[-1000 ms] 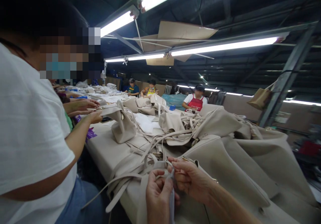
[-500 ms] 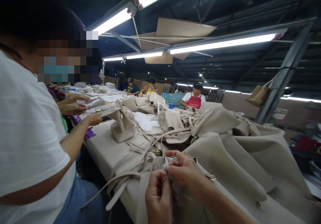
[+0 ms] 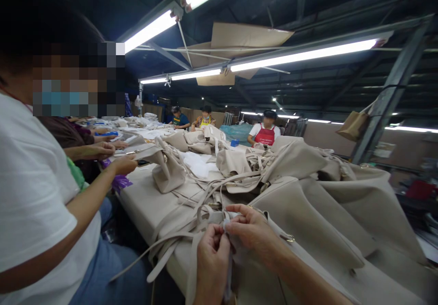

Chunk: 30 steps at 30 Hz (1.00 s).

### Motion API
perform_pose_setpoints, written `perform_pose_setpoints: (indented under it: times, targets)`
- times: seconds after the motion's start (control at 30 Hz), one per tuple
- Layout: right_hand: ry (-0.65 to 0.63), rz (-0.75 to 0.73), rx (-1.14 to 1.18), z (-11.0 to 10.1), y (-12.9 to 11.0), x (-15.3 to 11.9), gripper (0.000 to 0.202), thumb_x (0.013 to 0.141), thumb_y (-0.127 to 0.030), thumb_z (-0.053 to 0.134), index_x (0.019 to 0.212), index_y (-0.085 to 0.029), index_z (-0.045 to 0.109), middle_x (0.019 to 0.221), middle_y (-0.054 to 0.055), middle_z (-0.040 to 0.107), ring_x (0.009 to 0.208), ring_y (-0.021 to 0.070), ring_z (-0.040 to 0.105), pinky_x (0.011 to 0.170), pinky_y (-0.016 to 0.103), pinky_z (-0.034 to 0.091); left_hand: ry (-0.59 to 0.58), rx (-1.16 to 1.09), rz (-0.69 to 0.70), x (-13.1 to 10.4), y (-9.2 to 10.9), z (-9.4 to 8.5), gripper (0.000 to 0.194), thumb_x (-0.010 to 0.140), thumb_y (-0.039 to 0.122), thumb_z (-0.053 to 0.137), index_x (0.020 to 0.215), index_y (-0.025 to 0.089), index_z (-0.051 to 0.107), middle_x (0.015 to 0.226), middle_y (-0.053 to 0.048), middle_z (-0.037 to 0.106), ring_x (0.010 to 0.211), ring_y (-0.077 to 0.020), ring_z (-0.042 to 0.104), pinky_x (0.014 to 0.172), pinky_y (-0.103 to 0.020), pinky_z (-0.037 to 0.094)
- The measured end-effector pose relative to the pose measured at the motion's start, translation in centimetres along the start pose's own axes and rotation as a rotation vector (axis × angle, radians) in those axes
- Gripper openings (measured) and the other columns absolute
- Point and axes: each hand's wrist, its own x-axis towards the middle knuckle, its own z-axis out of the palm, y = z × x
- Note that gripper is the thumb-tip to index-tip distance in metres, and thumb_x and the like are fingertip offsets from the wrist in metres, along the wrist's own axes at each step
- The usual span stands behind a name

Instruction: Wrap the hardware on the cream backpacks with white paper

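Note:
At the near edge of the bag pile, my left hand (image 3: 212, 261) is closed, its thumb and fingers pinching a thin whitish wrapping strip (image 3: 227, 225). My right hand (image 3: 251, 227) meets it from the right, thumb and index finger pinched on the same strip, other fingers loosely curled. The strip lies against a narrow beige strap; whether it goes fully around is hidden by my fingers. Beige straps (image 3: 174, 234) fan out to the left of my hands. A large beige handbag (image 3: 308, 223) with gold-coloured metal fittings lies just to the right.
More beige bags (image 3: 236, 163) and white sheets (image 3: 197, 163) cover the table. Close on my left sits a co-worker in a white shirt (image 3: 37, 182), hands on a bag (image 3: 167, 173). Other people sit across the table, one in a red apron (image 3: 264, 135). A metal post (image 3: 390, 90) stands at right.
My left hand has shifted slightly up and left; both hands stay pinched on the strip. The co-worker on the left has moved a little further left in view.

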Motion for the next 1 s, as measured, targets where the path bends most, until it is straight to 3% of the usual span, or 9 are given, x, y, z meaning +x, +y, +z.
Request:
perform_pose_setpoints:
  times: [0.13,0.23,0.47,0.6,0.7,0.8,0.9,1.0]
  targets:
    - [-0.016,-0.051,0.005,0.2,0.1,-0.2,0.051,0.061,-0.039,0.069,0.103,-0.013,0.058,0.048,-0.013,0.043,0.039,0.0049,0.032,0.039,0.019,0.021,0.029,0.195,0.098,-0.3,0.5,-0.1,0.015,0.077,0.032,0.056,0.069,0.019,0.054,0.053,0.004,0.051,0.047,-0.0103,0.043,0.047,-0.020,0.034]
    - [0.000,-0.045,-0.030,0.2,0.3,0.0,0.053,0.059,-0.043,0.075,0.100,-0.014,0.059,0.056,-0.009,0.051,0.042,0.0047,0.036,0.039,0.019,0.023,0.070,0.258,0.167,-0.7,0.4,0.1,0.016,0.080,0.033,0.053,0.072,0.020,0.055,0.057,0.003,0.054,0.051,-0.0127,0.046,0.052,-0.023,0.038]
    - [-0.034,-0.094,-0.099,0.2,0.5,0.1,0.053,0.062,-0.042,0.077,0.104,-0.015,0.058,0.055,-0.010,0.047,0.048,0.0061,0.038,0.044,0.019,0.028,0.034,0.318,0.231,-1.0,-0.1,0.2,0.016,0.085,0.031,0.048,0.083,0.020,0.060,0.076,-0.005,0.068,0.073,-0.0207,0.063,0.069,-0.028,0.048]
    - [0.021,-0.093,-0.215,0.8,0.7,0.1,0.049,0.069,-0.046,0.071,0.106,-0.016,0.058,0.056,-0.009,0.045,0.049,0.0096,0.044,0.041,0.020,0.034,0.056,0.380,0.241,-1.2,0.0,0.0,0.017,0.086,0.034,0.052,0.082,0.020,0.061,0.072,-0.004,0.068,0.066,-0.0204,0.062,0.065,-0.028,0.046]
    - [0.006,-0.103,-0.197,0.6,1.1,0.3,0.050,0.066,-0.042,0.071,0.107,-0.018,0.056,0.058,-0.009,0.048,0.049,0.0106,0.047,0.041,0.021,0.038,0.049,0.316,0.227,-1.1,0.0,-0.1,0.015,0.085,0.032,0.054,0.079,0.020,0.061,0.069,-0.003,0.066,0.066,-0.0185,0.061,0.064,-0.026,0.046]
    - [-0.049,-0.145,-0.133,0.1,1.7,0.6,0.047,0.065,-0.039,0.068,0.105,-0.018,0.057,0.055,-0.009,0.053,0.047,0.0103,0.049,0.045,0.023,0.042,-0.004,0.151,0.129,-0.9,-0.2,-0.1,0.020,0.083,0.038,0.059,0.075,0.020,0.058,0.059,0.002,0.059,0.055,-0.0133,0.055,0.054,-0.022,0.042]
    - [-0.048,-0.167,-0.161,-0.3,2.1,0.9,0.044,0.066,-0.036,0.064,0.105,-0.017,0.059,0.053,-0.010,0.053,0.044,0.0096,0.047,0.043,0.022,0.040,-0.091,-0.035,-0.098,-0.7,0.0,0.0,0.033,0.077,0.050,0.065,0.073,0.020,0.053,0.047,0.008,0.048,0.036,-0.0074,0.039,0.037,-0.018,0.029]
    - [-0.022,-0.194,-0.206,-0.4,1.9,1.1,0.040,0.068,-0.031,0.063,0.105,-0.017,0.060,0.051,-0.011,0.051,0.042,0.0088,0.046,0.042,0.021,0.038,-0.190,-0.187,-0.282,-0.8,0.9,-0.3,0.039,0.071,0.054,0.070,0.078,0.019,0.053,0.051,0.004,0.058,0.037,-0.0091,0.047,0.036,-0.018,0.033]
